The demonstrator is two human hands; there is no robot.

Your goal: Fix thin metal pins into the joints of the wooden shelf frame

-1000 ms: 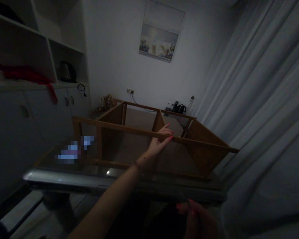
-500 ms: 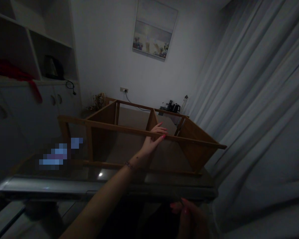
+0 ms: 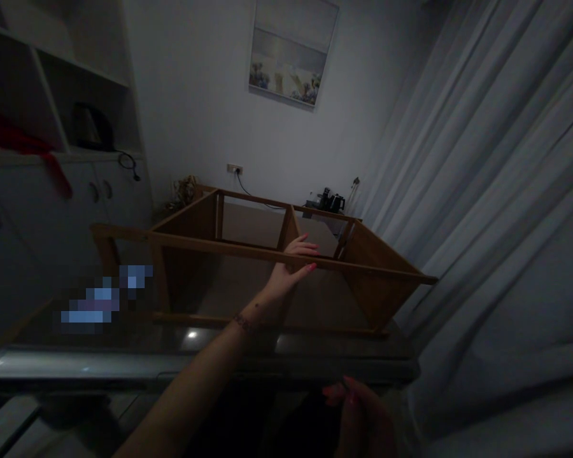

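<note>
A brown wooden shelf unit (image 3: 210,245) lies on its side, its open compartments facing up and toward me. My left hand (image 3: 289,264) is wrapped round its near top rail near the middle divider, thumb on my side and fingers beyond the rail. Below the table edge at the lower right, my right hand (image 3: 358,410) has thumb and fingers pinched together. Something small and dark shows at those fingertips; dim light hides what it is.
The unit rests on a dark glossy table (image 3: 258,346) with a silvery front edge. A blurred-out patch (image 3: 95,302) covers something on the left. White cabinets with a kettle (image 3: 90,126) stand at left, a pale curtain (image 3: 458,159) hangs at right. A black coffee-maker-like appliance (image 3: 332,201) sits behind.
The view has shifted slightly, so the unit's left end appears further left. My left hand keeps its grip on the rail. My right hand stays pinched, nearly in the same place.
</note>
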